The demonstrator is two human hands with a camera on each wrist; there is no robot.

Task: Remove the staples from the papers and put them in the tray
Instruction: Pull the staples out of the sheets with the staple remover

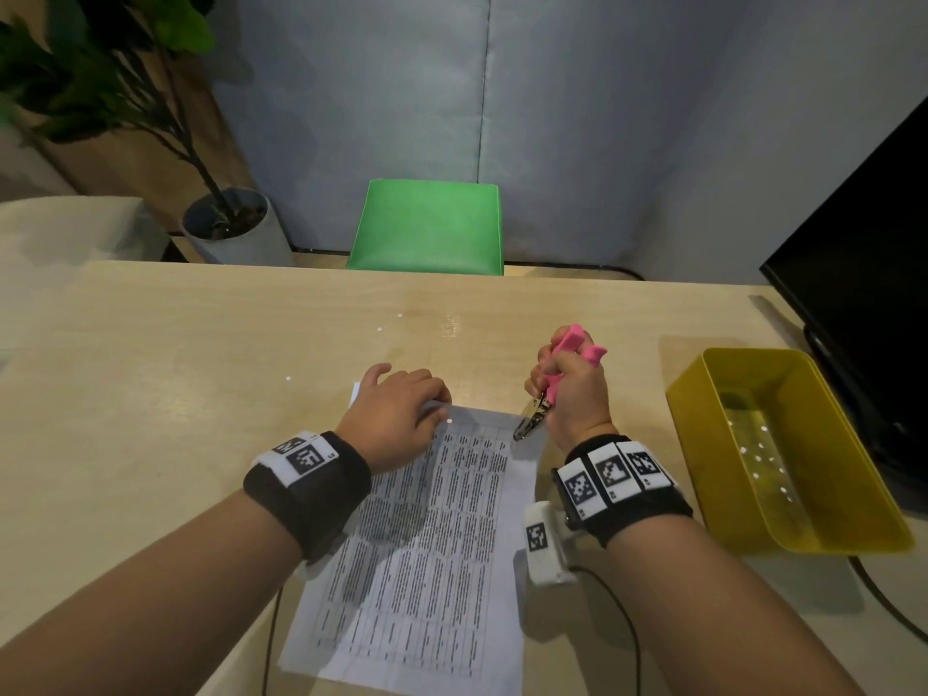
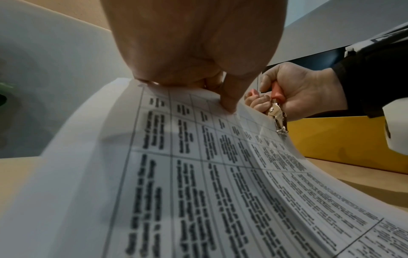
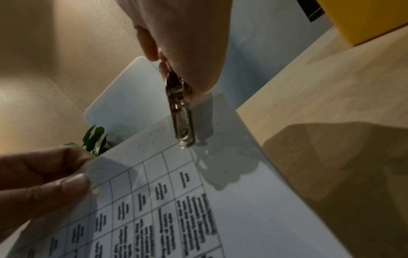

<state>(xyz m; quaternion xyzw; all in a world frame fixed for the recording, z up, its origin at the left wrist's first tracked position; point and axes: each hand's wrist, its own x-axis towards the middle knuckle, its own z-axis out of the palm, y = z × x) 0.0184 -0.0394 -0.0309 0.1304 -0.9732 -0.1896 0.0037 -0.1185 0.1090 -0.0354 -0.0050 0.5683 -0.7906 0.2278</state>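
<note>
A stack of printed papers (image 1: 432, 555) lies on the wooden table in front of me. My left hand (image 1: 401, 414) pinches the top edge of the papers (image 2: 198, 157) between curled fingers (image 3: 73, 185). My right hand (image 1: 572, 389) grips a pink-handled staple remover (image 1: 567, 354). Its metal jaws (image 1: 530, 419) point down at the upper right corner of the papers (image 3: 232, 200), with the tip touching or just above the sheet. The staple itself is too small to make out. A yellow tray (image 1: 783, 444) stands to the right of my right hand.
A black monitor (image 1: 863, 273) stands at the far right behind the tray. A green chair (image 1: 432, 228) and a potted plant (image 1: 226, 228) sit beyond the table's far edge. Cables (image 1: 622, 615) run from my wrists over the near table.
</note>
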